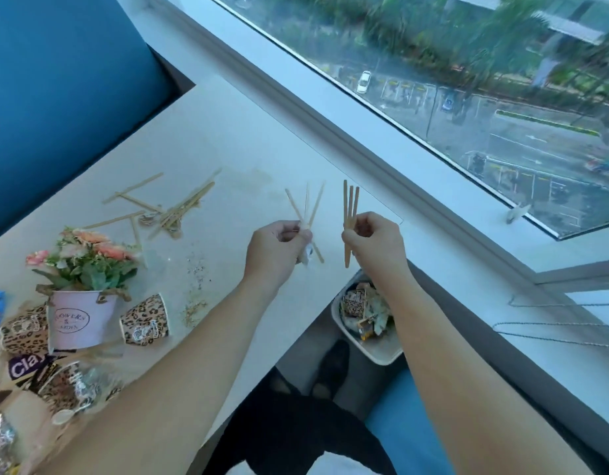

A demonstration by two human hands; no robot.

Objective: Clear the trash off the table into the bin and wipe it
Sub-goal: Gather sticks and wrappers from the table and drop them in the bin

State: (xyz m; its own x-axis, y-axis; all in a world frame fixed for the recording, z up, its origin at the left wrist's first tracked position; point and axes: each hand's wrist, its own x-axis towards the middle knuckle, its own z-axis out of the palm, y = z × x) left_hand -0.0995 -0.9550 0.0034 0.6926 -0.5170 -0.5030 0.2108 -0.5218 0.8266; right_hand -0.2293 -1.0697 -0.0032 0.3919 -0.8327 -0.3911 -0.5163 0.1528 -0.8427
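Note:
My left hand (279, 246) grips a fan of thin wooden stir sticks (313, 207) and a small scrap of wrapper above the white table (248, 149). My right hand (375, 241) pinches three darker wooden sticks (350, 204) upright near the table's right edge. Below that hand, on the floor, stands a white bin (378, 351) with leopard-print cups and wrappers inside. More wooden sticks (179, 210) lie scattered on the table at the left, with crumbs (196, 272) and a pale stain (251, 180) nearby.
A pink flower pot (80, 317) stands at the table's left, with leopard-print paper cups (145, 323) and wrappers (22, 368) around it. A blue seat back (56, 97) is behind the table. A window sill (450, 214) runs along the right. My legs are under the table.

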